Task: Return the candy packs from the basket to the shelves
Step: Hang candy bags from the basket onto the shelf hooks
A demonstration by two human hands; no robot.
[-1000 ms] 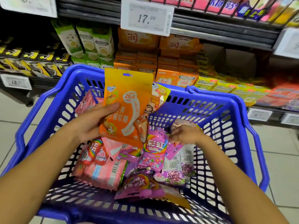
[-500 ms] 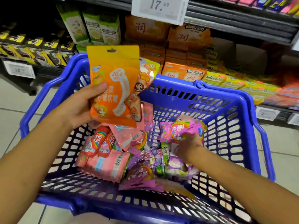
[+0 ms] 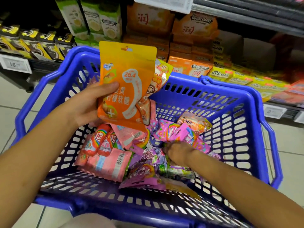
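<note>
The left hand (image 3: 88, 102) grips an orange pack (image 3: 126, 86) upright, thumb on its front, half covering another pack (image 3: 160, 79). The right hand (image 3: 178, 153) digs into the basket (image 3: 213, 94) under a pink Skittles pack (image 3: 181, 134); its fingers are hidden, so their state I cannot tell.

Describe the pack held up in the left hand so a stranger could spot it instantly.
Start at the blue basket in front of the shelves. Above its far left rim, the left hand grips an orange pouch held upright. Unlike the pink and purple packs lying in the basket, it is plain orange with a white curved band reading 26.4.
</note>
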